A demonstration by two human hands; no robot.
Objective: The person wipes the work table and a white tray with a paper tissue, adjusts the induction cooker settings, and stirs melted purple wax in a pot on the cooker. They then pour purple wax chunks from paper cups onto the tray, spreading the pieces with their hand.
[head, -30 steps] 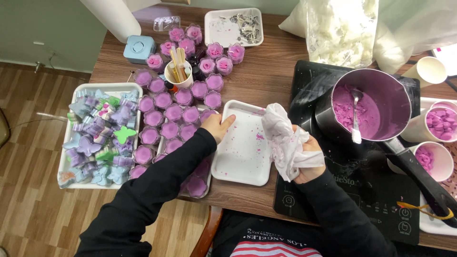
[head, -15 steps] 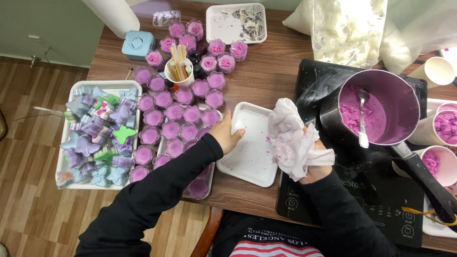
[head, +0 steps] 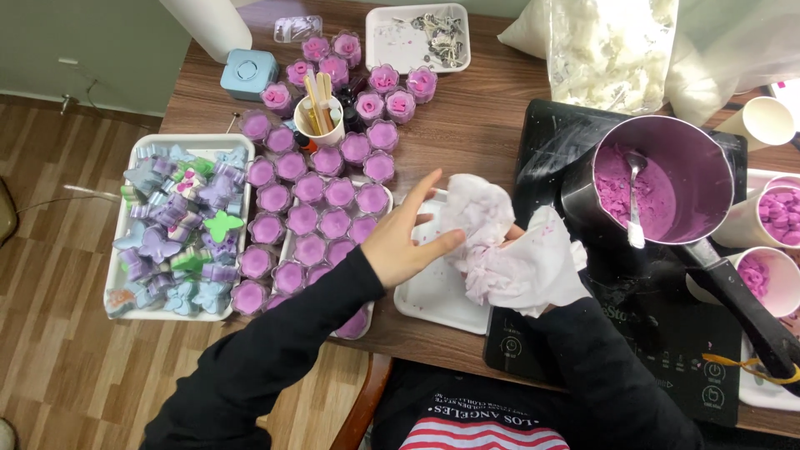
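My right hand (head: pixel 523 250) is almost wholly wrapped in a crumpled white paper towel (head: pixel 508 250) stained pink, and it grips that towel above the right end of a small white tray (head: pixel 437 293). My left hand (head: pixel 408 242) hovers over the tray's left part with fingers spread, its fingertips touching the towel's edge. The tray's surface shows faint pink smears.
Several purple wax-filled moulds (head: pixel 321 200) crowd the table to the left, beside a white tray of coloured shapes (head: pixel 179 225). A metal pot of purple wax with a spoon (head: pixel 650 187) sits on a black hob (head: pixel 667 333). Paper cups (head: pixel 771 208), a cup of sticks (head: pixel 321 117), a bag of white flakes (head: pixel 612 46).
My left hand let go of the tray's left edge and rose to the towel. The towel moved left over the tray and bunched up between both hands.
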